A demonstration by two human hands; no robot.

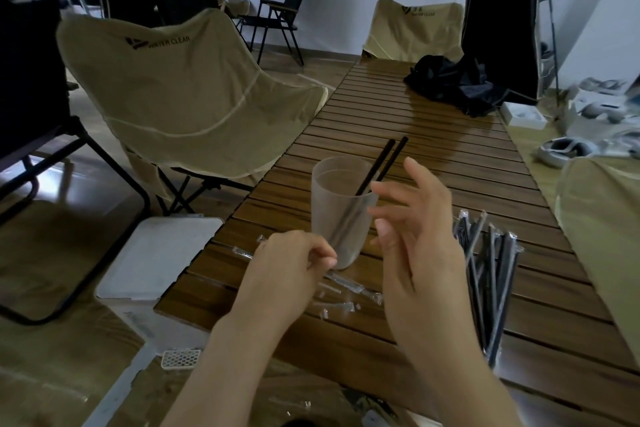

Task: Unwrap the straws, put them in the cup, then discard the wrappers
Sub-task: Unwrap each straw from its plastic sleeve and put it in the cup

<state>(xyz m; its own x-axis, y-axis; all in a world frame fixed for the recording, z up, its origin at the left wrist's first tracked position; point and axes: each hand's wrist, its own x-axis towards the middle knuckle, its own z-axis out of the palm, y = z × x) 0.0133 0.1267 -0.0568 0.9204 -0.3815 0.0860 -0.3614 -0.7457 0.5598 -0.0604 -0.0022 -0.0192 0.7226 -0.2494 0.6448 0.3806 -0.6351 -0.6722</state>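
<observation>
Head view: left hand [294,260] has its grip pinched on an empty wrapper [317,258], likely to bin it; right hand [412,229] hangs spread beside the cup [341,215] holding two straws [384,163]. Wrapped straws [491,274] wait on the tabletop [415,135].

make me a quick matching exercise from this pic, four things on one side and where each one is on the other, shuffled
Things:
1. cup
2. two black straws
3. wrapped straws
4. empty wrappers

Places:
A. standing in the cup
B. heaped on the table by the right hand
C. upright on the table beyond the left hand
D. strewn on the table between the hands

Pairs: 1-C, 2-A, 3-B, 4-D
</observation>
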